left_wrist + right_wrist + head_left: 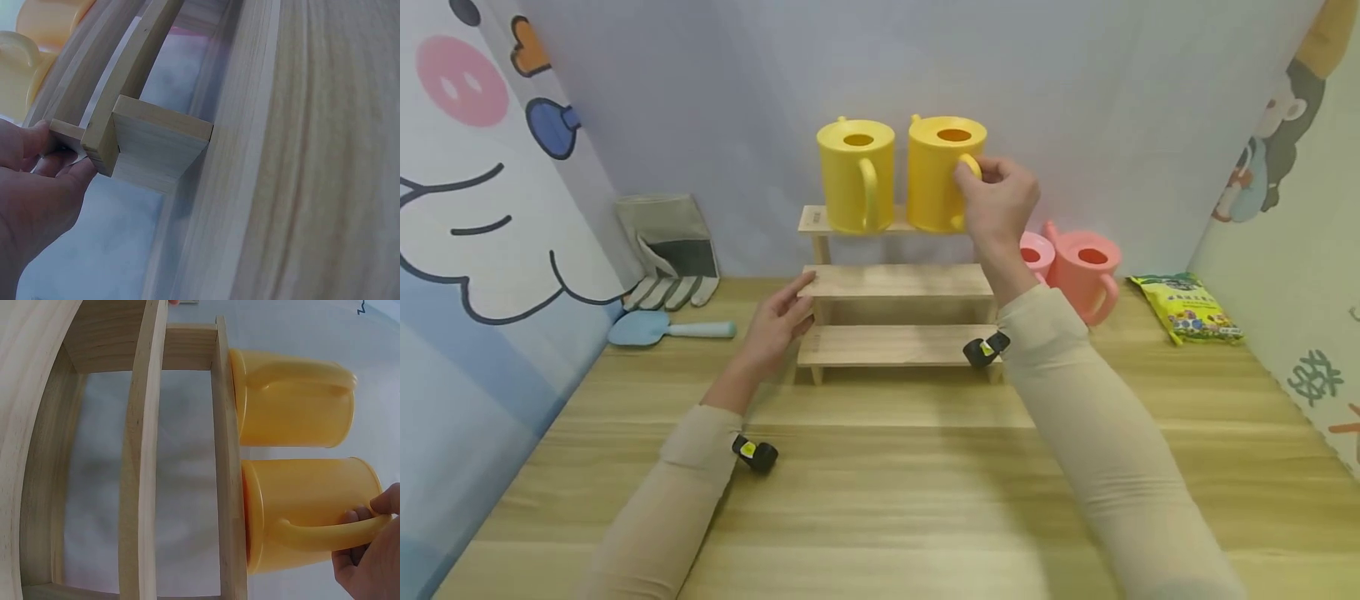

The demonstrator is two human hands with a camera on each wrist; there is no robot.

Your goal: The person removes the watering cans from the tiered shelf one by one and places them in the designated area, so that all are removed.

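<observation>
My right hand grips the handle of a yellow watering can at the right of the top step of a wooden tiered stand. The right wrist view shows this can's base right at the shelf edge, fingers curled round the upper handle. A second yellow watering can stands upright beside it on the left, its handle facing me. At the stand's left end, my left hand holds the middle step. In the left wrist view, thumb and fingers of the left hand pinch the board's end.
Right of the stand are a pink watering can, partly hidden by my right arm, and a coral watering can. A yellow-green packet lies farther right. Gloves lean on the back wall at left, behind a light-blue hand trowel.
</observation>
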